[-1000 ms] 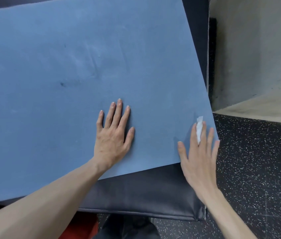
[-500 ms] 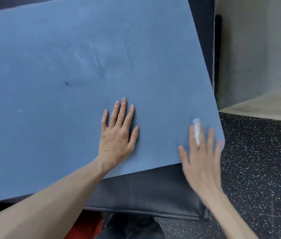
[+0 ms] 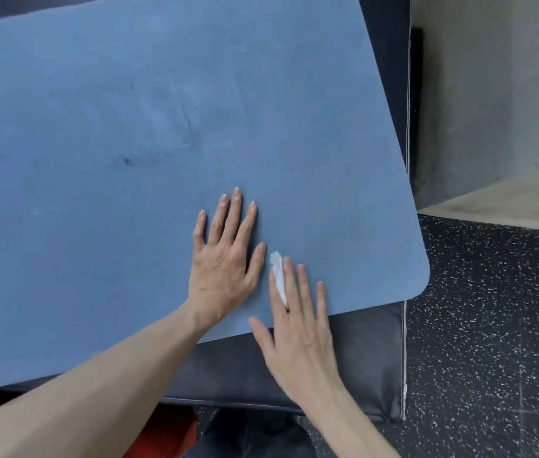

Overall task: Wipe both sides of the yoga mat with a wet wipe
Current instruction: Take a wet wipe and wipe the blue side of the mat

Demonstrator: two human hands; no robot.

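The yoga mat [image 3: 129, 160] lies flat under the spread left hand [image 3: 225, 262], and just beside it the right hand [image 3: 298, 325] presses the wet wipe [image 3: 278, 276] with straight fingers — the small wipe could slip out.

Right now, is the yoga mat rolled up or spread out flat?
Spread out flat. The yoga mat lies open on the black pad, with its rounded corner showing and the left hand pressed flat on it.

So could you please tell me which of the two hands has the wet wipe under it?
The right hand, nearer the yoga mat's rounded corner; the white wet wipe shows under its fingers. The left hand lies flat and bare.
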